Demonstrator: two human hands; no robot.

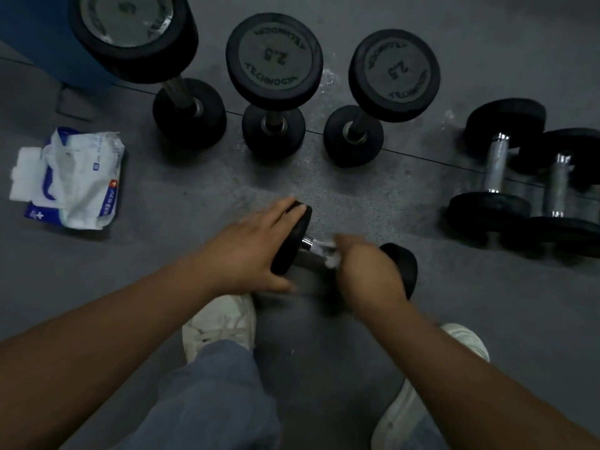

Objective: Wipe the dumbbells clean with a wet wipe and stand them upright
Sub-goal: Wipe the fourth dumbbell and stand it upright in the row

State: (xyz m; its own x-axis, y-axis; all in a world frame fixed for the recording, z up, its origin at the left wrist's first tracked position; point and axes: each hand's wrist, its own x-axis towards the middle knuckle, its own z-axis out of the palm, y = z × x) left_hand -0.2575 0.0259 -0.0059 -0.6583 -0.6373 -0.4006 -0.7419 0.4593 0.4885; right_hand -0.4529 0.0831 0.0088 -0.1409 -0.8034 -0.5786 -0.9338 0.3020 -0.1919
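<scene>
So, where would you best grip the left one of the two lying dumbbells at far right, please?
Its chrome handle, from above and the left: it lies flat with the handle bare, and the neighbouring dumbbell crowds its right.

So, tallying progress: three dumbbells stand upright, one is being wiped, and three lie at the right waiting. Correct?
Not three: only two dumbbells lie at the right, as the head view shows. The three upright ones and the wiped one are as stated.
</scene>
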